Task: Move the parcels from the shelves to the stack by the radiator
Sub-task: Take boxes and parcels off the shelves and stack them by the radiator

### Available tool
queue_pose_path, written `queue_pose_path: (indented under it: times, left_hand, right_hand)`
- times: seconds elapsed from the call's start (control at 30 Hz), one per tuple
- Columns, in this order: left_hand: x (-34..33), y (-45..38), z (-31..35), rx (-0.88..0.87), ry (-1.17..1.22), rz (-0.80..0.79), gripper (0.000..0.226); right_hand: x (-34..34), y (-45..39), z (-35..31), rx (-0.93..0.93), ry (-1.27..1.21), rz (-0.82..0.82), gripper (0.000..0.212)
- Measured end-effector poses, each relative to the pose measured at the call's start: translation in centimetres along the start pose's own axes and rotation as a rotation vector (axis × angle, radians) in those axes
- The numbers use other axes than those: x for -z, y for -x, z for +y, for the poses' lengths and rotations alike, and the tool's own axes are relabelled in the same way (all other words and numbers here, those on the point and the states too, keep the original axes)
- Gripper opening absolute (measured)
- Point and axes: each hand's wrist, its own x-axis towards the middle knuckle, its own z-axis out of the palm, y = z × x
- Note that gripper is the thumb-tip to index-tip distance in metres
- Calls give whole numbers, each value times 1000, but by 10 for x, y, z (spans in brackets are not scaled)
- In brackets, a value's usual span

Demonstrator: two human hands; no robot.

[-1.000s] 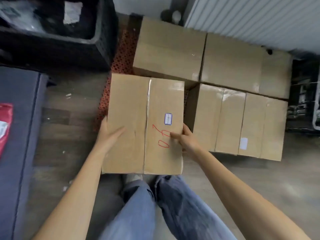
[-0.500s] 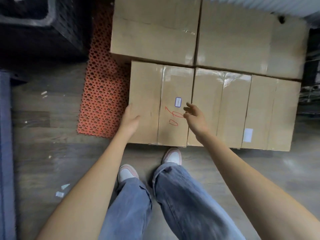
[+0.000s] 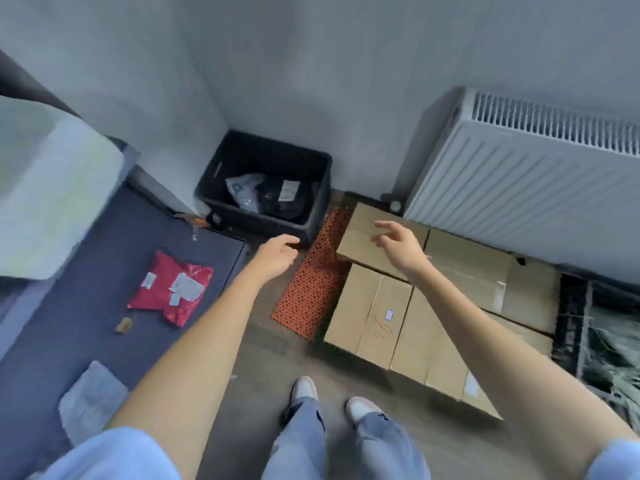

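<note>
A cardboard parcel (image 3: 367,313) with red writing and a small label lies on the floor at the left front of a group of several brown boxes. Another box (image 3: 460,355) sits beside it on the right, and more boxes (image 3: 464,261) lie behind, along the white radiator (image 3: 526,188). My left hand (image 3: 277,252) hangs in the air above the floor, fingers loosely relaxed, holding nothing. My right hand (image 3: 398,242) hovers over the back left box with spread fingers and touches nothing.
An orange perforated mat (image 3: 308,289) lies left of the boxes. A black crate (image 3: 266,188) with bagged items stands in the corner. A dark grey surface (image 3: 86,306) at left carries a red mailer bag (image 3: 169,289). Black netting fills the far right.
Both hands have let go of the marked parcel, which now rests on the floor beside the other boxes. The hands rose away and the view lifted and turned left.
</note>
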Motion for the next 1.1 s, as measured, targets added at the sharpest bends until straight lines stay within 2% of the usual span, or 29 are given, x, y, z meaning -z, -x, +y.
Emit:
queue_pose_path:
  times: [0.13, 0.27, 0.37, 0.5, 0.63, 0.73, 0.9, 1.03, 1.1]
  left_hand:
    - [93, 107, 23, -35, -42, 269, 35]
    - [157, 216, 16, -29, 46, 526, 34]
    - [184, 306, -16, 23, 128, 660, 33]
    - [196, 435, -69, 109, 218, 858, 33]
    - [180, 589, -137, 210, 297, 1126, 34]
    - [140, 713, -191, 327, 346, 1290, 34]
    - [31, 901, -287, 569, 372, 1478, 30]
    - [-60, 1017, -348, 633, 590, 1599, 26]
    - [-107, 1082, -374, 651, 769, 1702, 37]
  right_hand:
    - [0, 34, -138, 283, 200, -207, 37]
    - [-28, 85, -261, 587, 253, -292, 36]
    - [-69, 142, -322, 752, 310, -430, 34]
    - [-132, 243, -362, 920, 390, -661, 34]
    - [-207, 372, -385, 1130, 400, -847, 29]
    - [-268, 504, -378, 1271, 414, -1003, 32]
    - [-364, 742, -305, 1437, 433, -1329, 27]
    - [-410, 883, -245, 1483, 491, -1516, 28]
    - [-432, 946, -211, 1427, 559, -1644, 29]
